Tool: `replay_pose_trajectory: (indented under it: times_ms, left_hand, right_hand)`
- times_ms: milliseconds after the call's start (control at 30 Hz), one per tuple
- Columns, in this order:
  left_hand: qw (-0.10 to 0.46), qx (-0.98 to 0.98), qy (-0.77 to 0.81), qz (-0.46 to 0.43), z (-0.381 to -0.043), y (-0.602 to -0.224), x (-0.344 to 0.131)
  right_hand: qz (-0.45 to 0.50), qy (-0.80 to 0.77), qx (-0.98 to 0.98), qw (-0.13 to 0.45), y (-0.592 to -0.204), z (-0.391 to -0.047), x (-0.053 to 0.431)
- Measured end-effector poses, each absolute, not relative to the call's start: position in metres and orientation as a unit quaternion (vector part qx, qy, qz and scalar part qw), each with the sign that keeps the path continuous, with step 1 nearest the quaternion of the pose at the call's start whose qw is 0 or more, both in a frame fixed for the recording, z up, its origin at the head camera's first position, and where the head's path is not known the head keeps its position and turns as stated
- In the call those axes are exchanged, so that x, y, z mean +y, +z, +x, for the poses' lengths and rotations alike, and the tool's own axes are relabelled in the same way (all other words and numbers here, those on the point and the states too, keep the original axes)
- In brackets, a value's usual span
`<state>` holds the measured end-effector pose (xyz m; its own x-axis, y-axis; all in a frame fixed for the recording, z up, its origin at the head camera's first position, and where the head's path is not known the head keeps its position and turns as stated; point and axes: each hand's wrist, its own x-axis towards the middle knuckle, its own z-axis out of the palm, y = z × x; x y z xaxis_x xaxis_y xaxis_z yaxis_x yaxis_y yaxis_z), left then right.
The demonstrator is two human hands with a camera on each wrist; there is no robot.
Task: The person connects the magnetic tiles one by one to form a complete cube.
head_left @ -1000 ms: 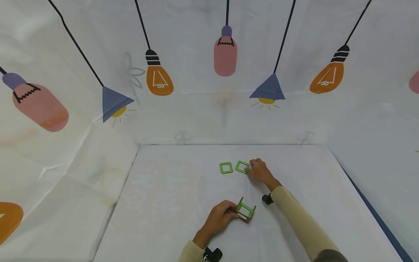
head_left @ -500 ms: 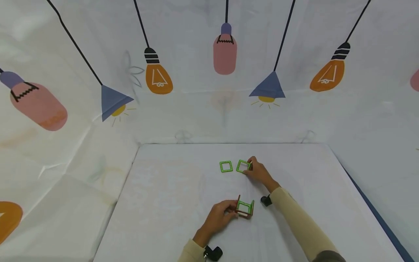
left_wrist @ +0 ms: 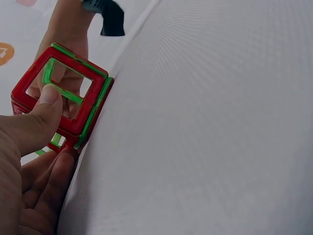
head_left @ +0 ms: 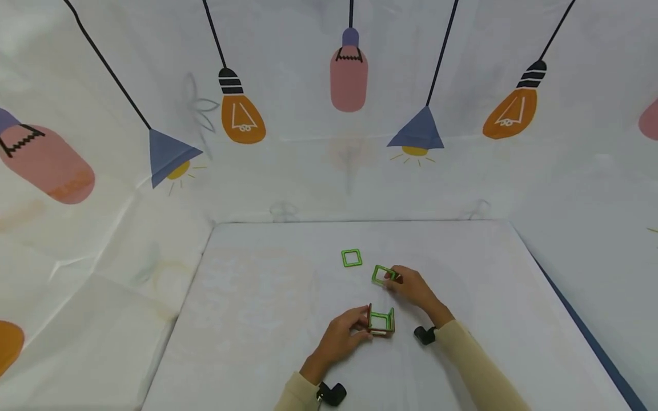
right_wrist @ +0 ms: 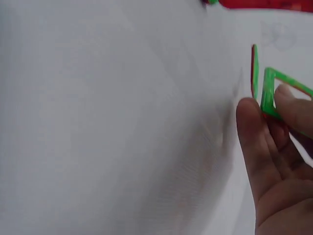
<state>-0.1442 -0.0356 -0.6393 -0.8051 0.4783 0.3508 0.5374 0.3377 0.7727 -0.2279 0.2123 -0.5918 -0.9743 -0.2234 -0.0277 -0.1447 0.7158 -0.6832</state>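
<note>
My left hand (head_left: 336, 339) grips the side of a small open box of magnetic tiles (head_left: 380, 330), red outside and green inside. In the left wrist view, the thumb presses on a red square face (left_wrist: 93, 99) while the fingers lie below, close to the table. My right hand (head_left: 415, 290) pinches a green square magnetic tile (head_left: 376, 274) between thumb and fingers, beyond the box. The right wrist view shows that tile (right_wrist: 267, 95) tilted, its far part cut off by the frame. Another green square magnetic tile (head_left: 345, 259) lies flat farther back.
The white table (head_left: 257, 319) runs back to a white sheet wall (head_left: 308, 177) printed with hanging lamps. Black wrist cameras (head_left: 424, 335) sit on both wrists. A dark blue strip (head_left: 581, 322) borders the table's right edge.
My right hand has taken hold of the right-hand green tile and drawn it nearer, toward the box. The left hand has turned the box slightly. The head view has shifted a little.
</note>
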Motion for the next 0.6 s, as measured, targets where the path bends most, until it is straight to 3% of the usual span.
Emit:
replay_pose_trajectory:
  times_ms: [300,600]
  left_hand:
    - [0.031,-0.819,-0.478,-0.317,-0.145,-0.638,-0.037]
    - [0.014,-0.815,-0.490,-0.309,-0.144,-0.637,-0.036]
  right_hand:
    - [-0.182,-0.383,0.904,0.057,-0.591,-0.193,0.217]
    - [-0.233,-0.373,0.896,0.065,-0.590,-0.186,0.223]
